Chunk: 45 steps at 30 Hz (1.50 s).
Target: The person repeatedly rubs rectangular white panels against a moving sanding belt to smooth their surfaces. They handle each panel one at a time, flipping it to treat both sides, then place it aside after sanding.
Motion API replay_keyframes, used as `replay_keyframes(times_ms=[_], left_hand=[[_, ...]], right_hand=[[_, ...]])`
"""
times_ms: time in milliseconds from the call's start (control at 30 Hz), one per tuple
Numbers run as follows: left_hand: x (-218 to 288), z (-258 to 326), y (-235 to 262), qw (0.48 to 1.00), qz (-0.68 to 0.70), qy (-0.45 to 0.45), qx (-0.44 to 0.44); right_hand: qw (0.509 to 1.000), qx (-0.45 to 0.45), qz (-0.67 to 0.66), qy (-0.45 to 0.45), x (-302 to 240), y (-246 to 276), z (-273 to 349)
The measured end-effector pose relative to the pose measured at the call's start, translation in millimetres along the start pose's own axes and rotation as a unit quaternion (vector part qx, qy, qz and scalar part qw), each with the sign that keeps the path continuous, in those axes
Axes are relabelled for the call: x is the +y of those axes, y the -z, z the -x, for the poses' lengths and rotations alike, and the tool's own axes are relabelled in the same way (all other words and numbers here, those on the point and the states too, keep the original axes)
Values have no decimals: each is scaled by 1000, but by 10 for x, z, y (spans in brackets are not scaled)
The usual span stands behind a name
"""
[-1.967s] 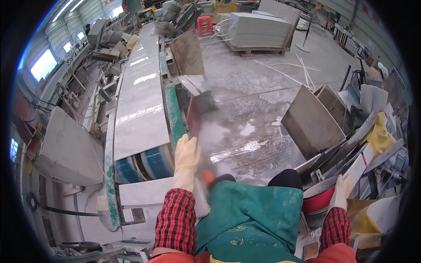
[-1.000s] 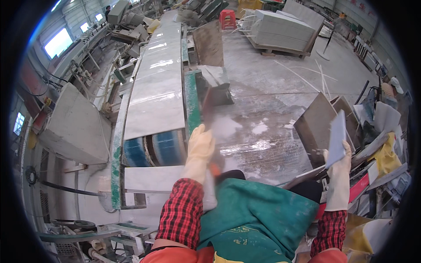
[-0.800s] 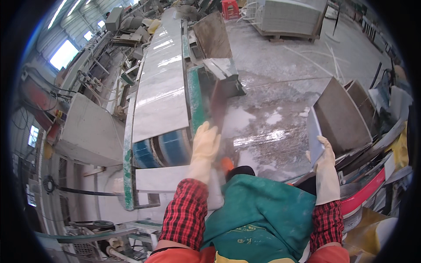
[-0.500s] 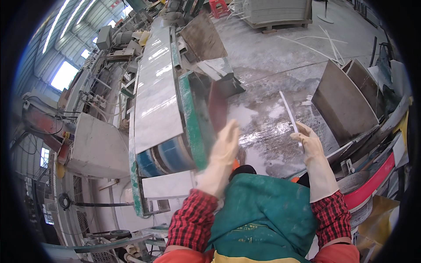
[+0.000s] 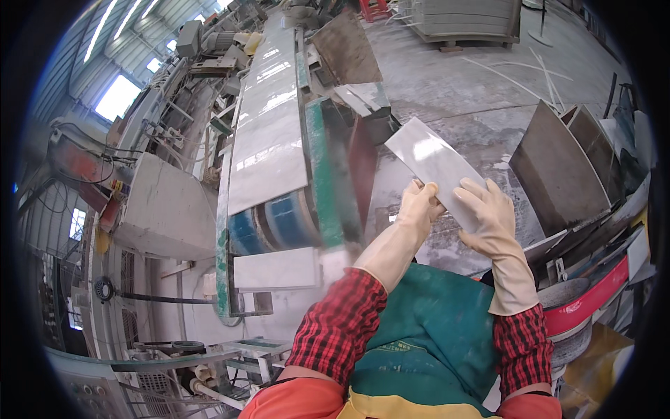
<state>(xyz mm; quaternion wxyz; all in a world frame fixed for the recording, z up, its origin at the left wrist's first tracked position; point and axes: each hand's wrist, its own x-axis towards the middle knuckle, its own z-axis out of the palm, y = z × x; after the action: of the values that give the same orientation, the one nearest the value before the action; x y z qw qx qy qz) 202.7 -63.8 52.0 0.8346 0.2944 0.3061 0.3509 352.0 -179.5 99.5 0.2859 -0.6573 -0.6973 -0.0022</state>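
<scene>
The green apron (image 5: 440,314) has small yellow print (image 5: 400,346) on its front, in short rows. It is too tiny and creased to read well. Bigger, faded marks (image 5: 396,369) sit near it. The red band (image 5: 593,295) on the right has little pale marks, too blurry to read.

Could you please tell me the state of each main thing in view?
Pale slab: tilted, glossy, between both hands
Left hand: gloved, gripping the slab's left edge
Right hand: gloved, at its right edge
Blue-banded roller: partly exposed
Brown panel: leaning
Slab stack: piled flat
</scene>
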Motion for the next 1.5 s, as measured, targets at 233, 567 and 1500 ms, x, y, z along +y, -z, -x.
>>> replay_keyframes(times_ms=[233, 567, 1500], left_hand=[[312, 113, 133, 997, 48, -32, -61], [1251, 515, 1148, 958, 118, -222, 138], [1606, 921, 3226, 824, 273, -253, 427]], right_hand=[[996, 35, 3, 82, -170, -38, -204], [956, 167, -222, -98, 186, -98, -26], [938, 102, -269, -195, 206, -169, 26]])
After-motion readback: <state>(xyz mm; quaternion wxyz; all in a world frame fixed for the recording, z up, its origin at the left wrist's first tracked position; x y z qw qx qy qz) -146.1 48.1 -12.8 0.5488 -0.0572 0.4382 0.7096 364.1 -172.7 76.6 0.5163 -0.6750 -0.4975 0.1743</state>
